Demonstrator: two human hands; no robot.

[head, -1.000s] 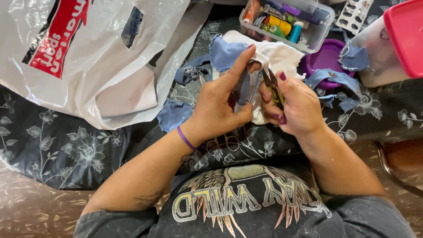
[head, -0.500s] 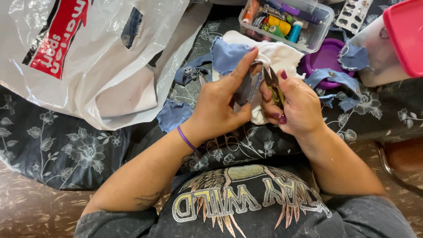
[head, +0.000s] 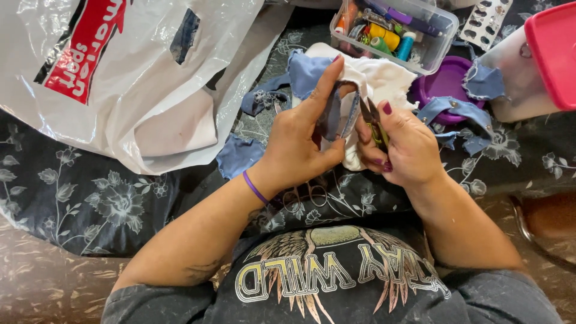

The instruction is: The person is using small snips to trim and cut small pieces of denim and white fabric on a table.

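At the left edge of the worktop (head: 90,204), which is covered in a dark cloth with pale flowers, I see a large white plastic bag (head: 120,78) with a red panel lying crumpled, reaching toward the far left corner. Just right of it, loose blue denim scraps (head: 237,155) lie on the cloth near the middle.

My left hand (head: 297,144) is clenched around a strip of blue denim (head: 336,114), forefinger stretched up along it and thumb pressing from the near side; a purple band sits on that wrist. The strip stands roughly upright between my two hands, over the middle of the worktop, with a bundle of white fabric (head: 384,81) right behind it.

My right hand (head: 405,147) grips a small pair of snips (head: 373,123), their dark blades pointing up and touching the denim strip's edge. I cannot tell whether the blades are parted or closed. A second pair of scissors (head: 309,195) lies flat on the cloth below my left hand, near the front edge.

Further right, toward the far edge, a clear plastic box (head: 432,48) holds thread spools and pens. Beside it sits a purple lid (head: 444,87) with more denim pieces draped across it. At the far right corner stands a translucent tub with a red lid (head: 555,51).
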